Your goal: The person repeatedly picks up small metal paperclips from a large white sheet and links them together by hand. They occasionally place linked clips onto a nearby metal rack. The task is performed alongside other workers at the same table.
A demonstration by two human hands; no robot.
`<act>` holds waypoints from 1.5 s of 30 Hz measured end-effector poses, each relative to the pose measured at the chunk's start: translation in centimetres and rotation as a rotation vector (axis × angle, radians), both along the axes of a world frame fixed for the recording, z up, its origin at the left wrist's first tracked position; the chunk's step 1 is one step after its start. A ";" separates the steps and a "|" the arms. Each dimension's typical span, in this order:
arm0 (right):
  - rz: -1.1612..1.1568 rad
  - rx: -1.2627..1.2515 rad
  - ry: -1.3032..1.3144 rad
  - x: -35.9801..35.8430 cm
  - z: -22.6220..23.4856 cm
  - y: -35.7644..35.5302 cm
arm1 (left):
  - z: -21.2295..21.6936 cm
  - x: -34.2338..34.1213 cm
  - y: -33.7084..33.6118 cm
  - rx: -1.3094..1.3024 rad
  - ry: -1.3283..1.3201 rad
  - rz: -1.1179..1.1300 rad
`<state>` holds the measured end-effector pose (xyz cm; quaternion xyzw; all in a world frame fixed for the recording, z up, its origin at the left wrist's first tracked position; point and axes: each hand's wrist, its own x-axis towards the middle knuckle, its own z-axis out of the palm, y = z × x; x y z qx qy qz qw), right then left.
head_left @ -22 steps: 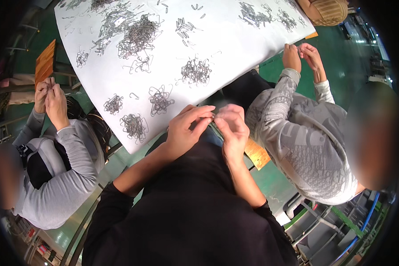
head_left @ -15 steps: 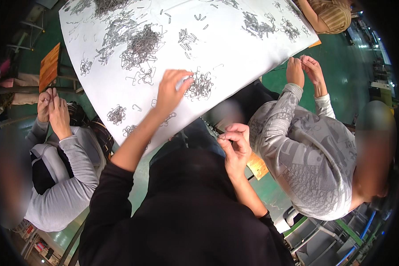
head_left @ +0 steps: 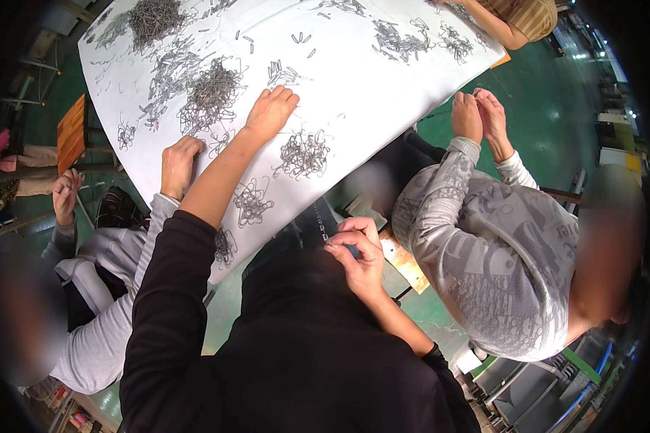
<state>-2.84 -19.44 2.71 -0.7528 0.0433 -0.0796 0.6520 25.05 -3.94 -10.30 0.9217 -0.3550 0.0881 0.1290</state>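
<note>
My left hand (head_left: 269, 114) reaches far out over the white table sheet (head_left: 361, 79), palm down, fingers spread, resting beside a loose pile of thin grey wire pieces (head_left: 302, 154). A denser heap of the same wire pieces (head_left: 211, 92) lies just left of it. My right hand (head_left: 357, 252) stays near my chest below the table edge, fingers pinched together on something small and thin that I cannot make out. My black sleeves fill the lower middle.
A person in a grey patterned top (head_left: 498, 252) sits at my right with both hands (head_left: 478, 115) together at the table edge. Another person in grey sits at my left, one hand (head_left: 179, 164) on the sheet. Green floor (head_left: 556, 94), an orange stool (head_left: 71, 131), grey bins (head_left: 527, 382).
My left hand left my right hand near my chest and stretched out across the sheet to the wire piles. The person at my left put a hand onto the sheet.
</note>
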 end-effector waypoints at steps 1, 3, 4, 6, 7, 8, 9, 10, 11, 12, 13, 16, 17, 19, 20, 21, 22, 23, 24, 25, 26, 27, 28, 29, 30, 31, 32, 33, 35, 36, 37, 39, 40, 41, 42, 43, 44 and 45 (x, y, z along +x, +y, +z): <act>-0.001 0.010 -0.010 0.0 0.0 0.2 | 0.0 -0.1 -0.1 0.041 -0.049 0.009; 0.001 -0.014 -0.026 0.1 0.0 0.5 | 0.4 -0.2 -0.3 -0.047 -0.045 0.093; -0.003 -0.021 -0.035 0.1 0.0 0.7 | 0.7 -0.7 -0.2 -0.175 0.012 0.164; -0.012 -0.037 -0.037 0.1 -0.1 1.0 | 1.8 -1.6 0.3 -0.339 0.146 0.295; -0.020 -0.055 -0.048 0.1 -0.2 1.1 | 2.5 -2.3 0.3 -0.499 0.214 0.358; -0.030 -0.056 -0.039 0.0 -0.3 1.3 | 3.2 -3.2 0.7 -0.620 0.339 0.449; -0.034 -0.046 -0.037 -0.1 -0.4 1.4 | 3.9 -4.4 1.1 -0.739 0.462 0.536; -0.041 -0.040 -0.039 -0.2 -0.6 1.5 | 4.3 -6.2 1.5 -0.820 0.475 0.515; -0.048 -0.043 -0.041 -0.3 -0.8 1.7 | 4.7 -7.9 1.7 -0.834 0.530 0.523; -0.043 -0.047 -0.048 -0.3 -1.0 1.9 | 4.9 -9.2 2.1 -0.858 0.553 0.511; -0.046 -0.096 -0.061 -0.2 -1.3 2.0 | 4.9 -10.1 2.6 -0.883 0.580 0.502; -0.051 -0.040 -0.025 0.2 -2.0 2.7 | 4.0 -9.1 4.2 -0.756 0.482 0.603; -0.047 -0.041 -0.022 0.4 -2.2 2.9 | 3.5 -8.4 4.8 -0.708 0.468 0.648; -0.040 -0.049 -0.021 0.4 -2.4 3.2 | 2.1 -7.5 5.8 -0.711 0.519 0.694; -0.039 -0.051 -0.020 0.3 -2.5 3.3 | 1.4 -7.3 6.4 -0.709 0.515 0.697; -0.041 -0.053 -0.019 0.3 -2.6 3.4 | 0.8 -7.2 6.8 -0.696 0.524 0.704; -0.042 -0.058 -0.016 0.2 -2.7 3.6 | 0.3 -7.3 7.3 -0.701 0.509 0.696; -0.043 -0.062 -0.011 0.2 -2.7 3.7 | -0.1 -7.6 7.8 -0.694 0.507 0.695; -0.045 -0.066 -0.005 0.2 -2.8 3.8 | -0.2 -7.8 8.2 -0.679 0.509 0.700; -0.048 -0.068 -0.003 0.2 -2.8 4.0 | 0.0 -8.0 8.4 -0.688 0.501 0.690; -0.051 -0.071 -0.001 0.2 -2.9 4.1 | 0.4 -8.2 8.5 -0.690 0.498 0.687; -0.055 -0.074 0.002 0.2 -2.9 4.2 | 1.1 -8.5 8.5 -0.671 0.534 0.713; -0.056 -0.078 -0.002 0.2 -2.8 4.4 | 2.0 -8.8 8.3 -0.715 0.555 0.675; -0.057 -0.082 -0.006 0.1 -2.8 4.5 | 3.1 -9.5 8.0 -0.737 0.615 0.667; -0.057 -0.085 -0.007 0.1 -2.6 4.5 | 4.4 -10.5 7.6 -0.757 0.683 0.664; -0.051 -0.080 -0.003 0.0 -2.5 4.6 | 5.8 -12.0 7.4 -0.803 0.765 0.557; -0.045 -0.074 -0.001 0.1 -2.4 4.7 | 7.4 -13.6 7.1 -0.846 0.851 0.450; -0.043 -0.069 -0.001 0.1 -2.2 4.8 | 8.9 -15.5 6.7 -0.891 0.946 0.423; -0.033 -0.059 0.001 0.2 -1.9 5.0 | 11.5 -18.7 5.9 -0.971 1.064 0.374; -0.025 -0.058 0.001 0.3 -1.8 5.0 | 12.5 -19.9 5.6 -1.011 1.083 0.355; -0.025 -0.060 0.000 0.3 -1.7 5.0 | 13.3 -20.8 5.2 -1.084 1.081 0.296; -0.014 -0.067 -0.006 0.3 -1.5 5.1 | 14.1 -21.8 4.8 -1.096 1.110 0.306; -0.018 -0.060 -0.002 0.4 -1.4 5.1 | 14.3 -22.0 4.7 -1.117 1.112 0.293; -0.018 -0.055 0.003 0.4 -1.4 5.1 | 14.4 -22.2 4.8 -1.085 1.104 0.305; -0.018 -0.051 0.007 0.5 -1.4 5.1 | 14.5 -22.3 4.9 -1.052 1.096 0.315; -0.017 -0.050 0.014 0.5 -1.4 5.2 | 14.4 -22.5 5.0 -1.003 1.099 0.342; -0.015 -0.050 0.020 0.5 -1.4 5.1 | 14.3 -22.6 5.0 -1.016 1.021 0.308; -0.014 -0.051 0.027 0.4 -1.4 5.0 | 14.3 -22.8 5.0 -1.010 0.954 0.292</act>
